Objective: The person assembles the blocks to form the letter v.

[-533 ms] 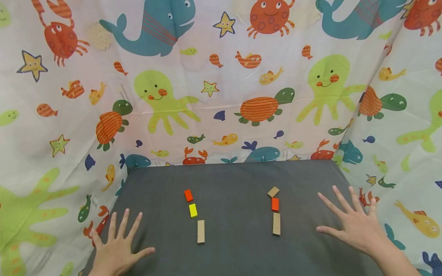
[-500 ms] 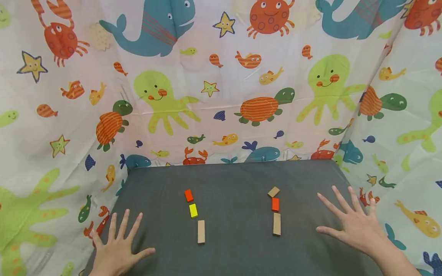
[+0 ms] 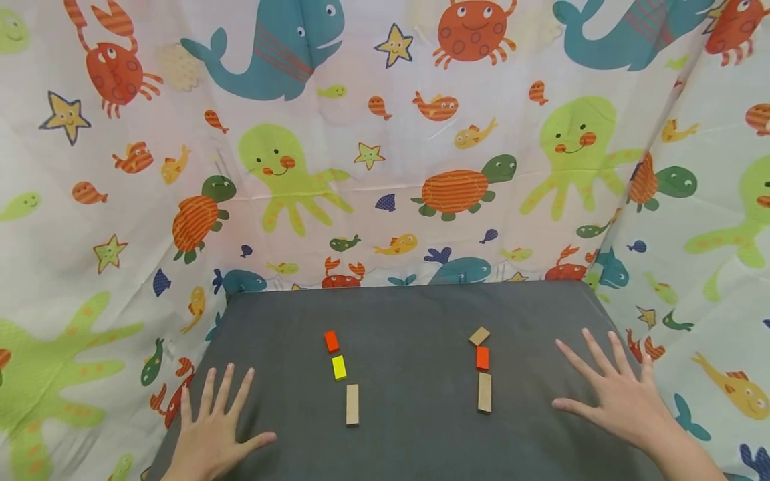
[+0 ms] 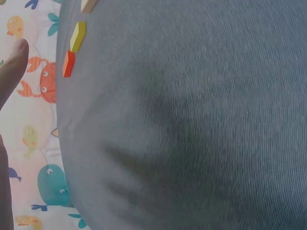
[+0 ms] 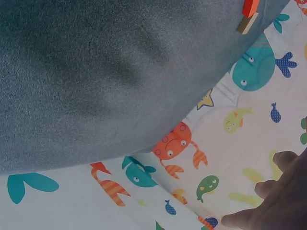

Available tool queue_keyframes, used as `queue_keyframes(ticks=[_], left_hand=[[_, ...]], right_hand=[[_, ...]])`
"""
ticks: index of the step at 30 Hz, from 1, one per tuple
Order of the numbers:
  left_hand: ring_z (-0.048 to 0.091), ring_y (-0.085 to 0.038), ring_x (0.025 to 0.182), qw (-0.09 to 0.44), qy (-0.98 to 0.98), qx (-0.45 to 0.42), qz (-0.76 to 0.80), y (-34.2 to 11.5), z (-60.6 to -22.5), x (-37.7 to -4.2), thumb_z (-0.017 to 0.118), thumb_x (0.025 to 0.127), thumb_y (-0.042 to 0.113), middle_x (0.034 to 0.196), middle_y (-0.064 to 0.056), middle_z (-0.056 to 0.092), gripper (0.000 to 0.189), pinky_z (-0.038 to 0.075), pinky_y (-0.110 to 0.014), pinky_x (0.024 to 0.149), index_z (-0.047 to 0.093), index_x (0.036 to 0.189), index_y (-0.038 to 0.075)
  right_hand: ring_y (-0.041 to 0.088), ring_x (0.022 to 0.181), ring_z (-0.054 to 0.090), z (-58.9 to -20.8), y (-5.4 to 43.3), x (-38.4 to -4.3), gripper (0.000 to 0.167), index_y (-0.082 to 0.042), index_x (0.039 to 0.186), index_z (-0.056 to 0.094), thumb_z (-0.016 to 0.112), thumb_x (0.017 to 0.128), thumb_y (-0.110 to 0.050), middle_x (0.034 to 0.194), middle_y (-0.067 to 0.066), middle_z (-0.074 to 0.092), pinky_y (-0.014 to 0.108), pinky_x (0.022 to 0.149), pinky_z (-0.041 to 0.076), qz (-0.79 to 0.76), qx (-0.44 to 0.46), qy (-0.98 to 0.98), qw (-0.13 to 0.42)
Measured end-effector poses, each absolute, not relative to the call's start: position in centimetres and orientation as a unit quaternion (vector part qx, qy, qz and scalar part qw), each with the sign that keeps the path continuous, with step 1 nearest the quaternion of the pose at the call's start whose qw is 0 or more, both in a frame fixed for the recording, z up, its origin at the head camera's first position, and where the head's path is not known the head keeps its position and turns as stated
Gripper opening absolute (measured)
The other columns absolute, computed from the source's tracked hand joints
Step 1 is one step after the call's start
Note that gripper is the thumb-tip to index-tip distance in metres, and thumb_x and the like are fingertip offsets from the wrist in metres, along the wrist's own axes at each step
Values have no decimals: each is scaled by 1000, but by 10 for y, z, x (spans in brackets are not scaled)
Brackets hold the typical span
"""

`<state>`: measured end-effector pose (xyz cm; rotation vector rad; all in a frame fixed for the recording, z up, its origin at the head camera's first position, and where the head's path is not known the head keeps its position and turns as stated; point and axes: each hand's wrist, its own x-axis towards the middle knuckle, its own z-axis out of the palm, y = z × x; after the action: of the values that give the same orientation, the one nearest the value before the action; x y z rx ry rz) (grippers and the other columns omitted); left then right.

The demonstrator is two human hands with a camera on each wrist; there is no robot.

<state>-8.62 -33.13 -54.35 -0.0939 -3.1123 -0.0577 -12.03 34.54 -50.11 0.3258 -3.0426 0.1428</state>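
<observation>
My left hand [image 3: 212, 427] hovers with spread fingers over the left side of the grey table, holding nothing. To its right stand a red block [image 3: 332, 341], a yellow block [image 3: 339, 367] and a longer plain wooden block [image 3: 352, 405], in a slanting row. On the other side, my right hand [image 3: 622, 397] is likewise spread and holds nothing. Left of it lie a small wooden block [image 3: 479, 336], a red block [image 3: 482, 358] and a long wooden block [image 3: 484, 393]. In the left wrist view, the yellow block [image 4: 78, 37] and red block [image 4: 68, 63] show near the table's edge.
A dark grey cloth [image 3: 415, 441] covers the table. White curtains [image 3: 385, 220] printed with sea animals rise at its back, left and right edges. Shadows of the hands fall on the cloth in both wrist views.
The head view has shifted very slightly. My left hand sits a little further right in it, fingers still spread; the right hand and the blocks stay as they were.
</observation>
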Motion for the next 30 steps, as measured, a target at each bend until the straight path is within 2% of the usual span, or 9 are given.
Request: queue_keyframes(ticks=[6, 8, 14, 16, 20, 22, 30], left_hand=[[-19, -45, 152, 11, -997, -36, -61, -324, -549, -87, 57, 75, 86, 169, -18, 6, 123, -32, -61, 107, -2, 163, 25], [-19, -45, 152, 7, -996, -37, -82, -321, -550, -88, 59, 76, 84, 169, -19, 6, 123, -31, -62, 108, -4, 163, 25], [-16, -49, 151, -21, -988, -33, -151, -314, -554, -94, 63, 80, 77, 169, -18, 6, 119, -31, -63, 107, -4, 163, 24], [-11, -50, 152, -35, -985, -30, -164, -313, -558, -96, 64, 80, 76, 169, -19, 6, 120, -24, -68, 109, -4, 163, 24], [3, -49, 152, -53, -980, -27, -189, -309, -564, -100, 66, 80, 75, 169, -19, 4, 121, 7, -76, 113, -6, 163, 24], [7, -48, 153, -52, -977, -29, -205, -306, -566, -101, 67, 80, 74, 169, -18, 4, 121, 16, -77, 110, -6, 163, 24], [5, -44, 154, -23, -967, -32, -251, -295, -570, -101, 72, 81, 66, 169, -16, 6, 119, 15, -73, 114, -3, 163, 22]], right_hand=[[49, 151, -18, -501, 339, -120, 111, -38, 162, 12, 66, 75, -80, 170, 12, -6, 89, 97, -3, 95, 110, -989, 39], [50, 151, -16, -502, 335, -121, 111, -38, 162, 13, 68, 74, -78, 170, 12, -6, 89, 97, 0, 113, 110, -987, 34], [59, 148, 0, -504, 326, -125, 111, -39, 162, 10, 65, 75, -80, 169, 18, 3, 87, 93, 21, 136, 95, -986, 2], [61, 146, 7, -504, 324, -126, 112, -39, 162, 9, 65, 75, -81, 168, 20, 7, 86, 89, 27, 145, 91, -985, -7], [60, 142, 23, -507, 320, -126, 117, -39, 162, 7, 64, 71, -84, 166, 23, 15, 82, 78, 39, 170, 83, -982, -25], [59, 138, 29, -509, 318, -126, 119, -39, 162, 6, 65, 69, -85, 165, 24, 17, 79, 75, 43, 179, 81, -980, -29], [55, 130, 45, -518, 306, -132, 117, -34, 162, 17, 65, 68, -85, 158, 24, 34, 74, 79, 47, 205, 86, -975, -16]])
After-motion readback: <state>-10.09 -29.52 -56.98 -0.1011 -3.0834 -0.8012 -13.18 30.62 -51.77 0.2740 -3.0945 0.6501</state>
